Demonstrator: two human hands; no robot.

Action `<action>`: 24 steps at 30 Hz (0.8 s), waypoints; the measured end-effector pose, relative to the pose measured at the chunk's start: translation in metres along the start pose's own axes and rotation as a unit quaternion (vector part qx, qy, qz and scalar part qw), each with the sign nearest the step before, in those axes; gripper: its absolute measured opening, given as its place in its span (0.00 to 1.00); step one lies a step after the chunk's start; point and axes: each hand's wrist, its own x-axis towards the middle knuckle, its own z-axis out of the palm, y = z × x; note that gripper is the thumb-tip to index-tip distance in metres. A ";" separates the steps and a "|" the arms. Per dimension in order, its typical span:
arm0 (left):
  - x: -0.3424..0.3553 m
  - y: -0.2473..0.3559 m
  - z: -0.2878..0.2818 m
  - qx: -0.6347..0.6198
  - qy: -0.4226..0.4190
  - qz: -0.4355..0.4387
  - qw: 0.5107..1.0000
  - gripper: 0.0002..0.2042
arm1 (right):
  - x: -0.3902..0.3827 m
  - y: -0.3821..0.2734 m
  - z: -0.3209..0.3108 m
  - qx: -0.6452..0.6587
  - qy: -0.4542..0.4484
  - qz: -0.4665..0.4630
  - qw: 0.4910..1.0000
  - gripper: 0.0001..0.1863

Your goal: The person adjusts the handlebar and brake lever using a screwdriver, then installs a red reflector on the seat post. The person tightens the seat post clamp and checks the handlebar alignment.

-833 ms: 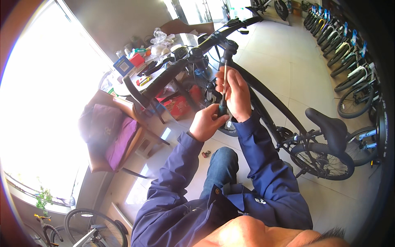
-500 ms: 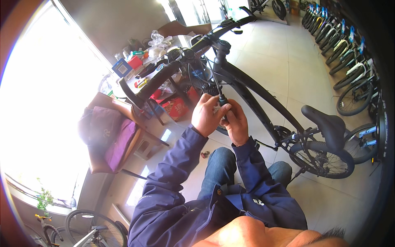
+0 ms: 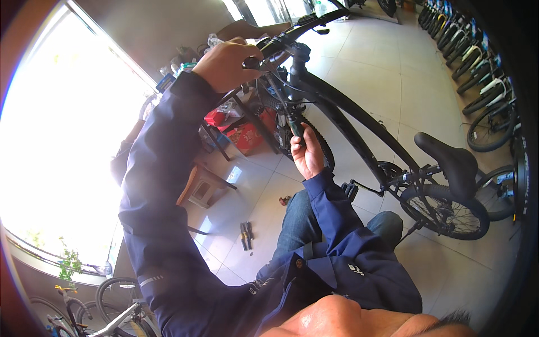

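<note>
A person's right hand point(image 3: 307, 153) is closed around the dark handle of a screwdriver point(image 3: 296, 125) — its shaft pointing up toward a black bicycle's point(image 3: 321, 89) handlebar point(image 3: 309, 29). The left hand point(image 3: 229, 63) curls over that bar — fingers partly hidden, grip impossible to tell.

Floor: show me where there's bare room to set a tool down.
Widest: the tiles between the bike and the parked row on the right. Smaller: between the stool and the small reddish thing, beyond the dark strips. Crowded: around the front wheel, by the red box, and the lower-left corner's bikes.
</note>
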 end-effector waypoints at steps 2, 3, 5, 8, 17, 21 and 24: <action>0.000 -0.011 0.001 -0.058 -0.031 -0.023 0.998 0.17 | 0.008 0.006 0.005 -0.017 0.007 0.002 1.000 0.15; -0.002 -0.016 0.002 -0.071 -0.022 -0.023 0.997 0.16 | 0.011 0.009 0.007 -0.019 0.002 0.005 1.000 0.15; -0.004 -0.024 0.003 -0.090 0.000 -0.024 0.996 0.14 | 0.016 0.012 0.011 -0.013 0.004 0.003 1.000 0.15; -0.001 -0.030 0.008 -0.044 -0.003 0.019 0.999 0.13 | 0.019 0.014 0.012 -0.002 0.008 0.003 1.000 0.15; -0.017 -0.011 0.022 0.014 0.012 0.045 0.999 0.13 | 0.020 0.014 0.009 -0.018 0.005 0.000 1.000 0.15; -0.013 -0.012 0.025 0.035 -0.017 0.021 0.999 0.10 | 0.021 0.015 0.007 -0.016 0.004 0.003 1.000 0.14; -0.011 -0.014 0.025 0.029 -0.013 0.019 0.999 0.09 | 0.021 0.014 0.006 -0.018 0.002 0.003 1.000 0.14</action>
